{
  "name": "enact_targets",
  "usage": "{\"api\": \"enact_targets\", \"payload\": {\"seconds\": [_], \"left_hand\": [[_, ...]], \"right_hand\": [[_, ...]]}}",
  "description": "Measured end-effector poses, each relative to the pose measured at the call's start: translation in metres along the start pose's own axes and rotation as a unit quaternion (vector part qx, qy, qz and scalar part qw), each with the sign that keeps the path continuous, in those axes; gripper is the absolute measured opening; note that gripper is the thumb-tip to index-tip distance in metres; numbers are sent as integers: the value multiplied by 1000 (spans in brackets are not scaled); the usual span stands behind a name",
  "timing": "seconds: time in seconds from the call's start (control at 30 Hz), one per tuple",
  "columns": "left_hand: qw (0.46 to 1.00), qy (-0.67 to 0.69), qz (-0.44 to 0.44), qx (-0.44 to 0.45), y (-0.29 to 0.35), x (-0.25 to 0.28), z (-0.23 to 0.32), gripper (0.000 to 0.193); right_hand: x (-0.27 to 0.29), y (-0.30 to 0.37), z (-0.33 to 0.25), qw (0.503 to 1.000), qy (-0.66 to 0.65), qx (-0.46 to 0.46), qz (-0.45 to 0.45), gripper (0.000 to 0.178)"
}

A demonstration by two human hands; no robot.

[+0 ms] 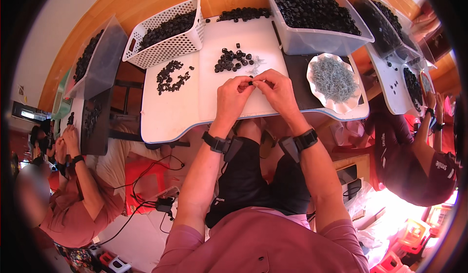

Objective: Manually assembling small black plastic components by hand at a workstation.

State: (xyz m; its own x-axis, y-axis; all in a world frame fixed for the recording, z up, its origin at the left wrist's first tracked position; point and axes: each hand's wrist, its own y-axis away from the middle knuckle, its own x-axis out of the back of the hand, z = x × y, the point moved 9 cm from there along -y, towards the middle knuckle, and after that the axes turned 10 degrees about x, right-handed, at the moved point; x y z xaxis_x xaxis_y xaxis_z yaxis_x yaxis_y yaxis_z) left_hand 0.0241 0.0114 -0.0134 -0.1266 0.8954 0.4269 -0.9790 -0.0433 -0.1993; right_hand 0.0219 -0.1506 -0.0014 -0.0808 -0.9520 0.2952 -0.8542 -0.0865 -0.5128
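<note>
Small black piece [251,82], mostly hidden, pinched between fingertips [257,83], over the white tabletop [187,102]

- You are in what looks like a workshop.
- Your worktop [168,114] carries a plastic tub [324,42] heaped with black parts [312,9].
- Co-workers [90,209] sit at similar worktops [396,100] on both sides.

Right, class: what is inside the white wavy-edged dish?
The white dish holds a heap of thin, silvery-grey pieces. They cover its bottom, so anything beneath them cannot be seen.
</note>
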Motion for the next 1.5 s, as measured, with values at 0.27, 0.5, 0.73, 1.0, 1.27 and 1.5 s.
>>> {"api": "enact_targets", "payload": {"seconds": [0.27,0.5,0.73,1.0,1.27,1.5], "left_hand": [[1000,1,-7,7,0,0,0,22],[1000,5,-11,-1,0,-2,1,20],[998,49,-13,39,0,1,0,19],[997,73,-26,5,-2,2,2,20],[997,73,-34,-17,-2,3,6,23],[991,-91,97,-33,-19,25,10,28]], "right_hand": [[-3,1,6,999,-21,-29,-6,13],[-3,3,12,999,-5,-32,-6,14],[0,5,18,995,-62,-81,16,13],[-10,5,27,980,-178,-84,-21,14],[-11,3,28,965,-238,-108,-25,15],[3,3,35,962,-239,-122,56,16]]}}
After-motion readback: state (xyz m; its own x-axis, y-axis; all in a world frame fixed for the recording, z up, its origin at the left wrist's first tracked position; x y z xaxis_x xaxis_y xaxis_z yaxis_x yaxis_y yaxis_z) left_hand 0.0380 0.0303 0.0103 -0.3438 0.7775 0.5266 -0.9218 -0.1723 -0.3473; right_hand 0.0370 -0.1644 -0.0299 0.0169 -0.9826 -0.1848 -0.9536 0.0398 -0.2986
